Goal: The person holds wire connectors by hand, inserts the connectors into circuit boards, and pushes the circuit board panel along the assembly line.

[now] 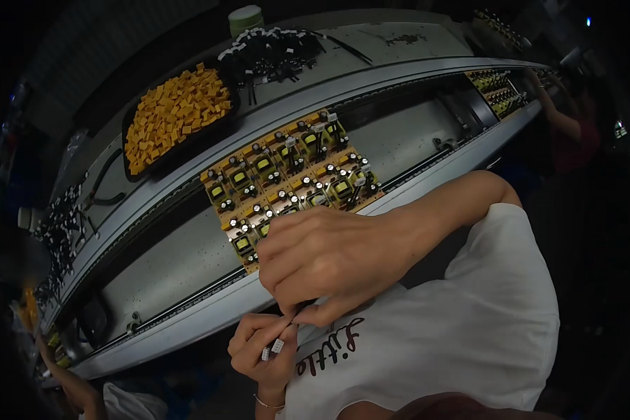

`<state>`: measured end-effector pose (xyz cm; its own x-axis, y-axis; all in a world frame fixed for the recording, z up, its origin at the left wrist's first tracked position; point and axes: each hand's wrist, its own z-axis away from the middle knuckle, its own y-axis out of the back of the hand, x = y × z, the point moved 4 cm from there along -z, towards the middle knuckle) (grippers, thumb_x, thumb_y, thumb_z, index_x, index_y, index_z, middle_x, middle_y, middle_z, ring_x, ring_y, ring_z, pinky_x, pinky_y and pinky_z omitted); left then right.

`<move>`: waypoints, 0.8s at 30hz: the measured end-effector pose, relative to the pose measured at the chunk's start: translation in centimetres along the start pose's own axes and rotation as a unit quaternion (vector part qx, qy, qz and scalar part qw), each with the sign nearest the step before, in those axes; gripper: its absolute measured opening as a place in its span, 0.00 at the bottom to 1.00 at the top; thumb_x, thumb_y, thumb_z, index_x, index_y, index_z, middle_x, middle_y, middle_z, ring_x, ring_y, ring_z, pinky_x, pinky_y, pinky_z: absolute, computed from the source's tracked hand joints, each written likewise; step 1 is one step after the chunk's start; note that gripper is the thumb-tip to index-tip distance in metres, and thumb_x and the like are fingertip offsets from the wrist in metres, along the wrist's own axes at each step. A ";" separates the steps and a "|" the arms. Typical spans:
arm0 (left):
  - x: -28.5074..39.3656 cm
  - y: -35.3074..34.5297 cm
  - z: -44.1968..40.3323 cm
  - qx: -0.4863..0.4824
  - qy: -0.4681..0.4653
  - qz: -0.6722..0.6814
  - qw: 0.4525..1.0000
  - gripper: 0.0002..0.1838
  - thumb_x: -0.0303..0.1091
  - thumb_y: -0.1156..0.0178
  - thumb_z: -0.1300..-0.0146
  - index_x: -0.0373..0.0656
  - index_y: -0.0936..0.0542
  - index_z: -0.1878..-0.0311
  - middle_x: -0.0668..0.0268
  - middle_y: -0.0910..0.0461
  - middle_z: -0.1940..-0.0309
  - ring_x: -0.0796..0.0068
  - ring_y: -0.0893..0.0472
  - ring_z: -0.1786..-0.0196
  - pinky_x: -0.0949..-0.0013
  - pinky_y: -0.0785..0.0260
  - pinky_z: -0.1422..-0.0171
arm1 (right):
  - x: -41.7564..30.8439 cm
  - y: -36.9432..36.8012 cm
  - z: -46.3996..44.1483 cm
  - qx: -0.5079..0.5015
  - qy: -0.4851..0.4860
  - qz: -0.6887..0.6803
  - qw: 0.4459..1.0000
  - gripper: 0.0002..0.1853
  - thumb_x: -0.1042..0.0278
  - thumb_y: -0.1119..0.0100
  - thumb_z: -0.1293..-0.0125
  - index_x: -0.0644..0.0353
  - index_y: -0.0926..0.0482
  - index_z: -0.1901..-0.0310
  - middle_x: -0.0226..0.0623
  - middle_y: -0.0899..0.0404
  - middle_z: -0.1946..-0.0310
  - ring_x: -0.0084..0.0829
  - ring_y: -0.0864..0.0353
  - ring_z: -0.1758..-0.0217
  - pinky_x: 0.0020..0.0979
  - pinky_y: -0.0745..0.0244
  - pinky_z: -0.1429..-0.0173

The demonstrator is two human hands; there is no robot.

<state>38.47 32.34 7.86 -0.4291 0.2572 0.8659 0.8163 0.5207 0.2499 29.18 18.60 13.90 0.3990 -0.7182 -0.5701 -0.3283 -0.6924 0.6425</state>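
My left hand (262,348), with a thin bracelet at the wrist, is closed on two small white plug connectors (278,346) that stick out between its fingers. My right hand (336,260) reaches across from the right and pinches the dark leads of these connectors, its fingertips meeting those of my left hand. The leads are mostly hidden by the fingers. Just beyond my right hand, on the conveyor rails, lies a panel of circuit boards (262,183) with yellow transformers and capacitors; my right hand covers its near edge.
A black tray holds yellow block components (178,115) behind the conveyor rail (329,82). Beside it is a heap of black leads with white connectors (273,52), and another pile (63,224) lies left. Co-workers' arms (563,122) show at right and lower left.
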 end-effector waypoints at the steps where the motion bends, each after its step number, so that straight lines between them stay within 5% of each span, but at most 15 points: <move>1: 0.0 0.0 0.0 -0.005 -0.006 0.004 1.000 0.14 0.14 0.36 0.60 0.35 0.17 0.65 0.62 0.24 0.78 0.76 0.24 0.76 0.78 0.34 0.70 | 0.1 0.2 -0.1 0.003 -0.002 0.008 1.000 0.05 0.74 0.37 0.60 0.60 0.25 0.81 0.28 0.28 0.78 0.30 0.28 0.68 0.31 0.33 0.64; 11: -2.1 2.2 -1.6 0.117 0.064 0.004 0.991 0.03 0.20 0.43 0.48 0.30 0.20 0.72 0.64 0.27 0.79 0.81 0.31 0.78 0.80 0.44 0.75 | 2.2 6.5 -0.5 0.075 -0.007 0.196 0.978 0.05 0.73 0.35 0.57 0.57 0.23 0.79 0.27 0.25 0.73 0.28 0.26 0.61 0.31 0.32 0.59; 17: -4.4 3.2 -2.8 0.126 0.154 0.092 0.976 0.12 0.32 0.50 0.35 0.33 0.20 0.63 0.70 0.30 0.82 0.87 0.36 0.80 0.82 0.51 0.78 | 7.1 8.3 0.4 -0.011 -0.087 0.303 0.949 0.04 0.74 0.35 0.53 0.57 0.22 0.78 0.27 0.23 0.62 0.31 0.30 0.45 0.37 0.37 0.39; 24: -5.7 3.2 -3.4 0.105 0.155 0.163 0.969 0.14 0.32 0.59 0.29 0.33 0.25 0.59 0.69 0.27 0.86 0.94 0.49 0.86 0.84 0.58 0.81 | 7.5 6.0 -0.9 -0.143 -0.166 0.407 0.887 0.04 0.75 0.36 0.53 0.58 0.22 0.80 0.26 0.24 0.60 0.34 0.35 0.38 0.43 0.41 0.34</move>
<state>44.85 29.78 5.22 0.0022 0.1958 0.9806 0.7785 0.6152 -0.1246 30.93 9.15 13.96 -0.1595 -0.9857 0.0543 -0.1422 0.0774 0.9868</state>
